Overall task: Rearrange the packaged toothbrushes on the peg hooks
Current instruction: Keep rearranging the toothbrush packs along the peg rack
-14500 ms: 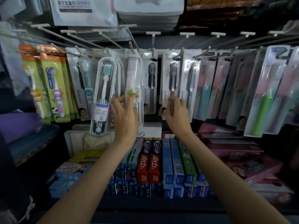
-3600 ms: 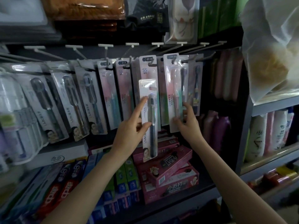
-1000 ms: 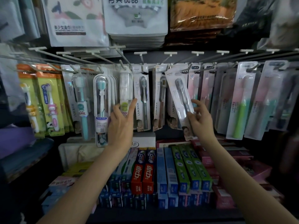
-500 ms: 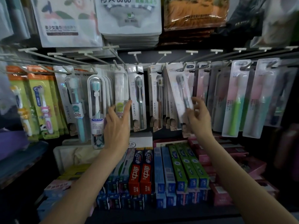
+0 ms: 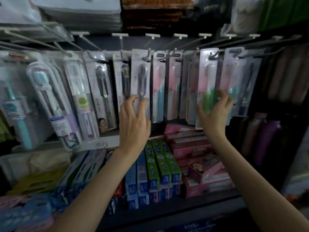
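blurred white-carded dark toothbrush pack [image 5: 141, 84] under left hand [image 5: 133, 124] fingertips; right hand [image 5: 215, 114] spread on pink-green pack [image 5: 206, 91].

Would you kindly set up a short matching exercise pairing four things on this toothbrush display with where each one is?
Things:
1. left hand
2. right hand
3. green toothpaste boxes
4. white-capped toothbrush case

Places:
A. on the shelf below the hooks, between the forearms
B. on the pink-and-green toothbrush pack
C. hanging far left of both hands
D. on the dark toothbrush pack

Pairs: 1-D, 2-B, 3-A, 4-C
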Demonstrator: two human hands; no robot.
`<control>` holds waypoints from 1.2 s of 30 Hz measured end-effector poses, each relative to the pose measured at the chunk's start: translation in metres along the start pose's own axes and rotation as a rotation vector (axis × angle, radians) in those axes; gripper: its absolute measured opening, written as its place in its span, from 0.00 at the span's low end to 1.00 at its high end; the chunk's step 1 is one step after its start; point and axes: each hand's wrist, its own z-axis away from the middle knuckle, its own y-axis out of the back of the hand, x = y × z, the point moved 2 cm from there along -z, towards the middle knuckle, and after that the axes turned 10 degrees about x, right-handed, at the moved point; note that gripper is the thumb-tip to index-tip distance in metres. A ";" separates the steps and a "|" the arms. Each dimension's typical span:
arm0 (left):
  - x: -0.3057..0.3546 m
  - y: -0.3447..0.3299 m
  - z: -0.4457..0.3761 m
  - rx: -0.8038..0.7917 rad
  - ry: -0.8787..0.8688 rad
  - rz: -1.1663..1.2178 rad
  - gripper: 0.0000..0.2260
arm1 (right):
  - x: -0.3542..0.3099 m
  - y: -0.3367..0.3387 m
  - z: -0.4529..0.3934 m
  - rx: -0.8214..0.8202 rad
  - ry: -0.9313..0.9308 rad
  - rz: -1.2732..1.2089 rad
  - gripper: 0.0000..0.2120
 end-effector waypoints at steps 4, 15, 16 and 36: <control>0.016 -0.019 0.003 -0.033 -0.012 0.032 0.18 | 0.021 0.008 -0.011 -0.232 -0.074 0.034 0.33; 0.039 -0.053 -0.002 0.008 0.086 -0.031 0.19 | 0.043 0.054 -0.061 -0.263 0.307 0.162 0.28; 0.038 -0.054 -0.003 0.016 0.098 -0.039 0.19 | 0.043 0.055 -0.062 -0.255 0.302 0.150 0.27; 0.104 -0.091 -0.042 -0.219 0.601 0.616 0.10 | 0.054 0.083 -0.079 -0.243 0.406 0.168 0.31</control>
